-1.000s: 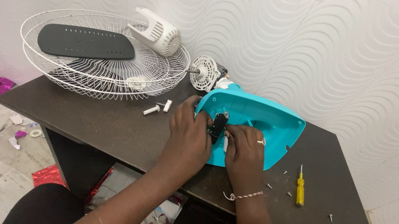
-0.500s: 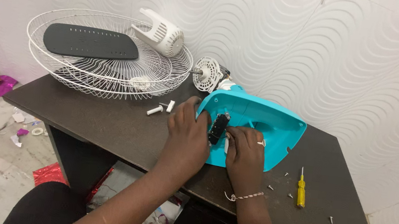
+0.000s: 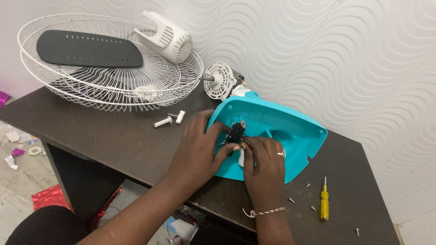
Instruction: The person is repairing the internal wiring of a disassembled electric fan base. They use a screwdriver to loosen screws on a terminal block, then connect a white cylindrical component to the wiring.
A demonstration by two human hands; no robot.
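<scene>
Head view, looking down on a dark brown table (image 3: 117, 138) set against a white wavy-textured wall.

1. Workpiece: turquoise fan base (image 3: 277, 132), lying on the table approx. centre-right, underside facing the camera. A small black part (image 3: 236, 131) sits on the base, between the two hands.
2. L hand (image 3: 201, 148): rests on the left edge of the base; fingertips pinch the black part from the left.
3. R hand (image 3: 263, 163): rests on the lower face of the base; thumb and forefinger grasp the black part from the right. Ring on one finger, thin bracelet at the wrist.
4. Motor assy w/ white round housing (image 3: 220, 80): attached at the far end of the base, near the wall.
5. Far left: two white wire fan guards (image 3: 97, 78), stacked, w/ a dark grey plate (image 3: 89, 49) and a white motor cover (image 3: 167, 37) lying on top.
6. Two white plastic pegs (image 3: 170, 119): on the table just left of the L hand.
7. Yellow-handled screwdriver (image 3: 324, 202): right of the base, w/ several small screws (image 3: 310, 199) scattered near it.
</scene>
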